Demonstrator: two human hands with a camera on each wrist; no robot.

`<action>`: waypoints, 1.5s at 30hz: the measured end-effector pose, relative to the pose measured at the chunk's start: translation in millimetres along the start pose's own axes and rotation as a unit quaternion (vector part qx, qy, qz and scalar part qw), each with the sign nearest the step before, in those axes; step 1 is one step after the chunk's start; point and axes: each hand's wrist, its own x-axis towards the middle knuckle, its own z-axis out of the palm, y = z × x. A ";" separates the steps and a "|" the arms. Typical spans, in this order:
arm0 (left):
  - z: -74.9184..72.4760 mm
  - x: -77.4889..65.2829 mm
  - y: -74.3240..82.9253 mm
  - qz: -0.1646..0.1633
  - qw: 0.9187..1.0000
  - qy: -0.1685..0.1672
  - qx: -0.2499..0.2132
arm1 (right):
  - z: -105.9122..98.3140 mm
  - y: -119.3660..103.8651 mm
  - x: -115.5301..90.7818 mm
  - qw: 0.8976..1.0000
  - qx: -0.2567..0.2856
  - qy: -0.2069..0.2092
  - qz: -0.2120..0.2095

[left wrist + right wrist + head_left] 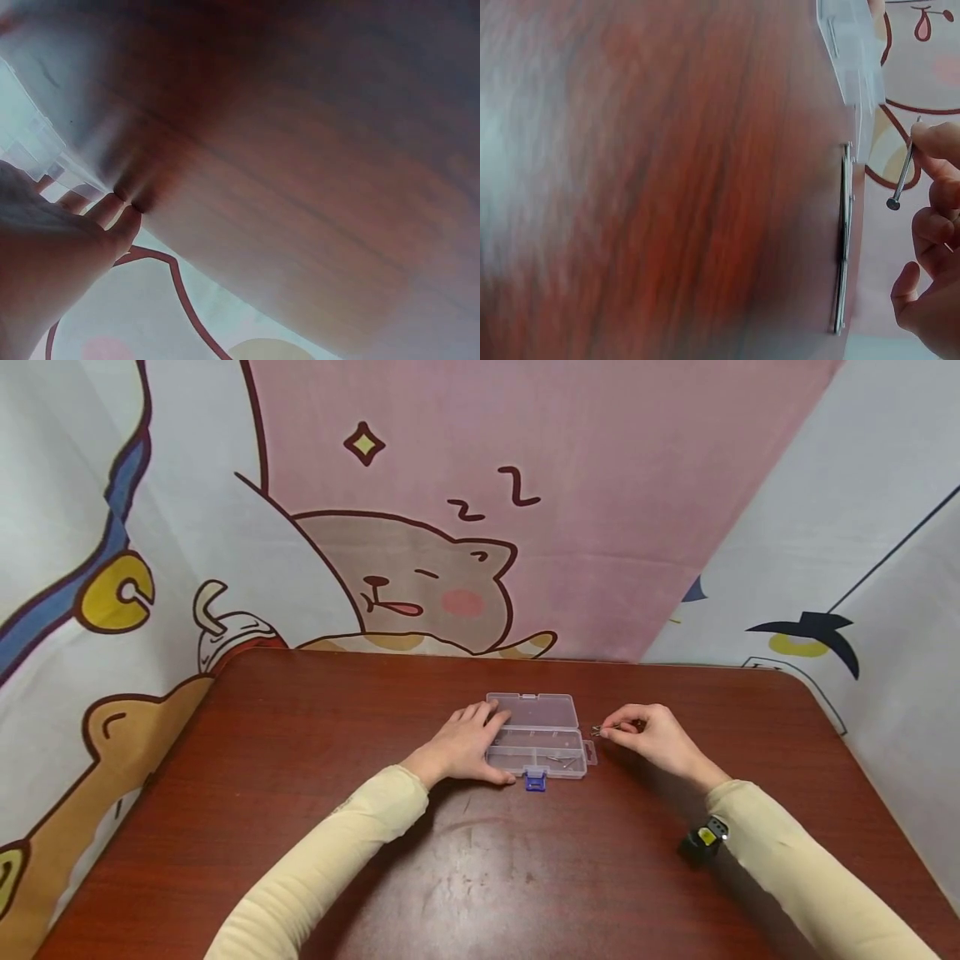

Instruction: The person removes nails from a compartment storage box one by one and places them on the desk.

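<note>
A clear plastic organizer box [546, 750] lies on the table with its lid [532, 710] tipped back and a blue latch [535, 780] at its front. My left hand [467, 747] holds the box's left end, thumb by the front corner and fingers along the far side. Just right of the box, my right hand [651, 737] pinches a thin metal nail [902, 176] between thumb and fingers, its flat head hanging down in the right wrist view. Several more nails [844, 225] lie on the table below that hand. A few small nails [561, 762] rest in the box's front right compartment.
The box stands on a dark reddish-brown wooden table [465, 877]. Cloth [600, 485] printed with cartoon animals hangs behind the far edge and at both sides. A clear hanging tab [590, 752] sticks out from the box's right end.
</note>
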 end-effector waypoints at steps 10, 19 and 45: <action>1.1 1.5 -0.4 0.001 1.000 -0.004 0.002 | -13.2 14.8 -5.3 0.999 -0.031 0.004 0.033; 1.7 1.2 0.1 0.004 1.000 -0.001 -0.002 | -17.8 26.1 -5.4 0.998 -0.058 0.004 0.018; 1.2 -0.5 0.3 -0.005 1.000 -0.012 -0.006 | -13.1 30.0 -2.8 0.997 -0.064 -0.031 -0.038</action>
